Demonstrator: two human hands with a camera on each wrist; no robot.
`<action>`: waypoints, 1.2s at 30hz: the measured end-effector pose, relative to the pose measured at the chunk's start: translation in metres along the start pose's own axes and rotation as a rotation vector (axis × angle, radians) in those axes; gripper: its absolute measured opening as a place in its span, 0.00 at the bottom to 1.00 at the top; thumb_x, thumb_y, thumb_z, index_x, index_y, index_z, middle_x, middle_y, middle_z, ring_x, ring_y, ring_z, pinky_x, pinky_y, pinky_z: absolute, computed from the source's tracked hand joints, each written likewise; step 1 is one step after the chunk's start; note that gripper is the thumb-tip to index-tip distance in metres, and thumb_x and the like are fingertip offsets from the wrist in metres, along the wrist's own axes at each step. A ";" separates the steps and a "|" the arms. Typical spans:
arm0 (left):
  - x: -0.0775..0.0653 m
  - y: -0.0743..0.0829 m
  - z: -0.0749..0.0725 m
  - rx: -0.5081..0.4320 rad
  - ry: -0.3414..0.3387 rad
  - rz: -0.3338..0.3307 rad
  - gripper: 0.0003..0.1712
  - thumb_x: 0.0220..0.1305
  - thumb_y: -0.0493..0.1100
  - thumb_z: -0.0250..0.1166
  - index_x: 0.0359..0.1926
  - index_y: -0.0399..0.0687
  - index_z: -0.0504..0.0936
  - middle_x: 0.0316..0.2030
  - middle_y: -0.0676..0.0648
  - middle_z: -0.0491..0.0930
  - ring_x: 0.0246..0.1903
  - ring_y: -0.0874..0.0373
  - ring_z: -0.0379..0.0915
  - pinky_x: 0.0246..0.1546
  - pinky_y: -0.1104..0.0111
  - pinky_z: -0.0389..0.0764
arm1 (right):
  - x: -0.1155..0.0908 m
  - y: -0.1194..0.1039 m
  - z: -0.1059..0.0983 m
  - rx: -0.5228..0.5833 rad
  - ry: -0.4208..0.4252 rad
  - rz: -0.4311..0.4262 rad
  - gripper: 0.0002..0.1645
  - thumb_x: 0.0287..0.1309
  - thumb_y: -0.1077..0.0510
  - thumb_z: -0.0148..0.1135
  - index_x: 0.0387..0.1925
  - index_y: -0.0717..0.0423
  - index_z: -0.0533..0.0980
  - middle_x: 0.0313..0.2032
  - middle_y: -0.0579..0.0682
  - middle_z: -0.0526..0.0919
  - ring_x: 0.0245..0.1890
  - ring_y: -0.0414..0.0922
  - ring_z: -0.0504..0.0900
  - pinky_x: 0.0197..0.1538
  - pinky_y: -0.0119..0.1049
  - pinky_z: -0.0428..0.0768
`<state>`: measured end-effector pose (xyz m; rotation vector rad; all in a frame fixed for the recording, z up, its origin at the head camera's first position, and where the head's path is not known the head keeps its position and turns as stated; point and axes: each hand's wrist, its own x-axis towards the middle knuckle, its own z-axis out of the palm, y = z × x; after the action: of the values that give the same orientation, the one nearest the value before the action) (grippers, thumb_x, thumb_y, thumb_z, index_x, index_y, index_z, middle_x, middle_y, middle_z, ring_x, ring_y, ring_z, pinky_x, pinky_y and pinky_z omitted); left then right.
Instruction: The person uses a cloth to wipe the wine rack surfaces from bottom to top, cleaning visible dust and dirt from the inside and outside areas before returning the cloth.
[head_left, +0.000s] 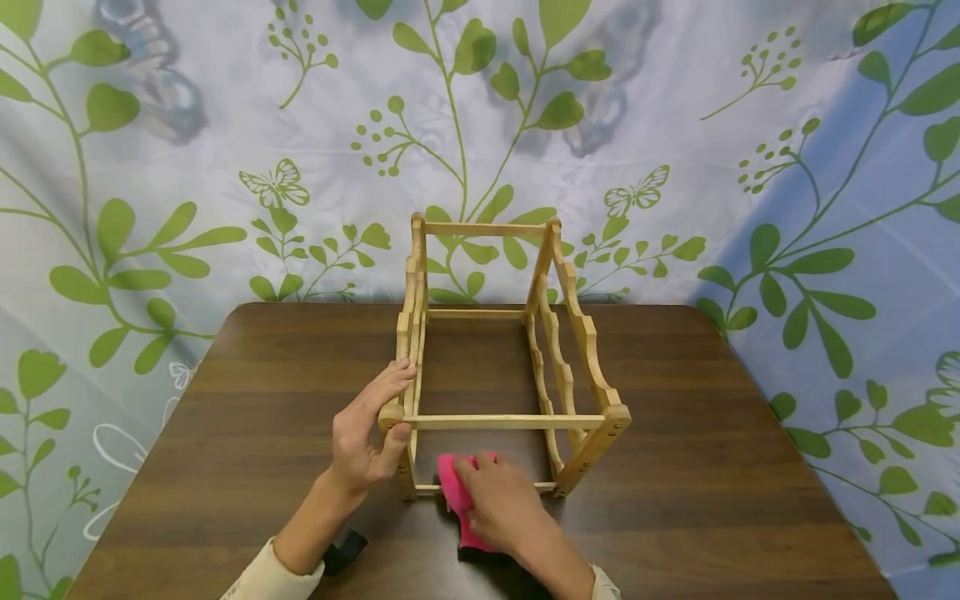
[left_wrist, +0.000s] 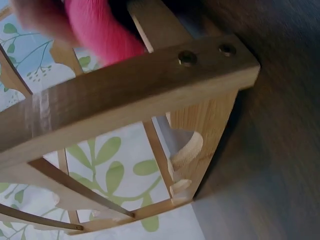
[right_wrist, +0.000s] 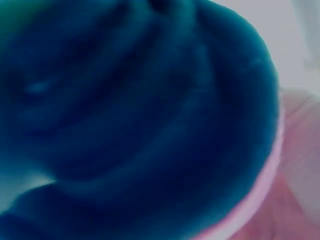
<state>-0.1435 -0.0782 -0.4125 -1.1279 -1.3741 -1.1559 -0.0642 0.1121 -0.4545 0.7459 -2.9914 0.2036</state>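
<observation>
Noting from the left: a cloth backdrop [head_left: 225, 100] printed with green leaves and butterflies; its white looped strokes at far left might be lettering or drawing, cannot tell. Next, a pale sleeve [head_left: 273, 575], cut off by the lower edge, behind the left fingers. Beside that wrist lies a dark strip [head_left: 345, 552], partly covered, identity unclear.

Left hand [head_left: 367, 437]: thumb and fingers apart, clamped around the near left corner of a wooden rack [head_left: 510, 422]. Rack is pale, smooth wood with straight crossbars and scalloped side rails; it stands on a dark, wood-grained tabletop [head_left: 712, 458] and extends forward and rightward from these fingers. Round screw heads [left_wrist: 187, 58] sit in the post (a shiny patch farther along it is hard to identify).

Right of the left thumb and lower, a fuzzy pink cloth [head_left: 453, 483] is bunched under the right hand [head_left: 498, 504], whose fingers are curled together on it. Cloth and fingers hide part of the lower front crossbar; actual contact cannot be made out. Right wrist view: dark, soft folds with a pink rim, badly blurred, and skin cut off at the edge.
</observation>
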 end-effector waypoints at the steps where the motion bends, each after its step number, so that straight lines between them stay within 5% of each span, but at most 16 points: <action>1: -0.001 0.000 0.001 0.008 0.008 -0.005 0.28 0.73 0.48 0.58 0.42 0.18 0.76 0.40 0.25 0.80 0.53 0.39 0.77 0.58 0.56 0.75 | 0.004 -0.004 0.002 0.014 -0.001 -0.022 0.26 0.43 0.56 0.74 0.48 0.48 0.76 0.35 0.47 0.77 0.34 0.49 0.79 0.27 0.41 0.78; 6: -0.005 0.001 0.005 0.060 0.030 -0.015 0.30 0.69 0.51 0.64 0.42 0.19 0.76 0.39 0.28 0.81 0.53 0.42 0.78 0.57 0.60 0.76 | 0.019 -0.009 0.003 0.083 -0.058 -0.097 0.29 0.47 0.54 0.75 0.53 0.44 0.76 0.38 0.43 0.78 0.38 0.45 0.79 0.32 0.39 0.79; 11: -0.003 0.001 0.009 0.108 0.080 0.008 0.28 0.71 0.48 0.61 0.41 0.18 0.76 0.37 0.28 0.81 0.48 0.39 0.80 0.55 0.59 0.78 | 0.028 0.004 -0.016 0.222 -0.064 -0.051 0.33 0.48 0.57 0.74 0.58 0.46 0.75 0.43 0.43 0.81 0.40 0.43 0.80 0.38 0.41 0.80; 15: 0.001 0.001 0.008 0.108 0.100 0.044 0.26 0.71 0.46 0.61 0.38 0.18 0.76 0.34 0.27 0.81 0.44 0.37 0.82 0.52 0.56 0.80 | 0.042 0.020 -0.034 0.279 0.197 0.029 0.34 0.47 0.62 0.74 0.58 0.52 0.74 0.47 0.49 0.81 0.43 0.46 0.80 0.40 0.43 0.81; 22: 0.006 0.004 0.005 0.101 0.083 0.078 0.23 0.70 0.44 0.61 0.36 0.19 0.77 0.33 0.28 0.81 0.44 0.39 0.82 0.52 0.55 0.79 | 0.087 0.051 -0.052 0.509 0.951 0.259 0.34 0.42 0.68 0.73 0.55 0.62 0.74 0.55 0.64 0.73 0.52 0.60 0.76 0.52 0.55 0.76; 25: 0.006 0.006 0.005 0.096 0.071 0.095 0.22 0.70 0.42 0.62 0.35 0.19 0.77 0.33 0.28 0.81 0.44 0.39 0.82 0.52 0.55 0.79 | 0.108 0.062 -0.059 0.612 1.170 0.347 0.32 0.48 0.66 0.73 0.57 0.61 0.74 0.56 0.64 0.71 0.55 0.57 0.73 0.57 0.53 0.72; 28: 0.007 0.007 0.006 0.101 0.072 0.103 0.21 0.69 0.42 0.62 0.35 0.19 0.77 0.33 0.28 0.81 0.44 0.39 0.82 0.52 0.54 0.79 | 0.131 0.068 -0.065 0.708 1.247 0.429 0.34 0.52 0.64 0.72 0.62 0.60 0.72 0.59 0.59 0.72 0.60 0.51 0.71 0.62 0.46 0.69; 36: 0.007 0.006 0.003 0.078 0.040 0.108 0.21 0.70 0.41 0.61 0.36 0.19 0.76 0.35 0.28 0.81 0.46 0.38 0.81 0.53 0.53 0.78 | 0.181 0.087 -0.081 0.843 1.246 0.547 0.39 0.60 0.61 0.67 0.71 0.54 0.64 0.68 0.51 0.67 0.68 0.43 0.64 0.68 0.39 0.63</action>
<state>-0.1386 -0.0744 -0.4056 -1.1038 -1.3013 -1.0335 -0.2629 0.1155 -0.3693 -0.2377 -1.7150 1.3660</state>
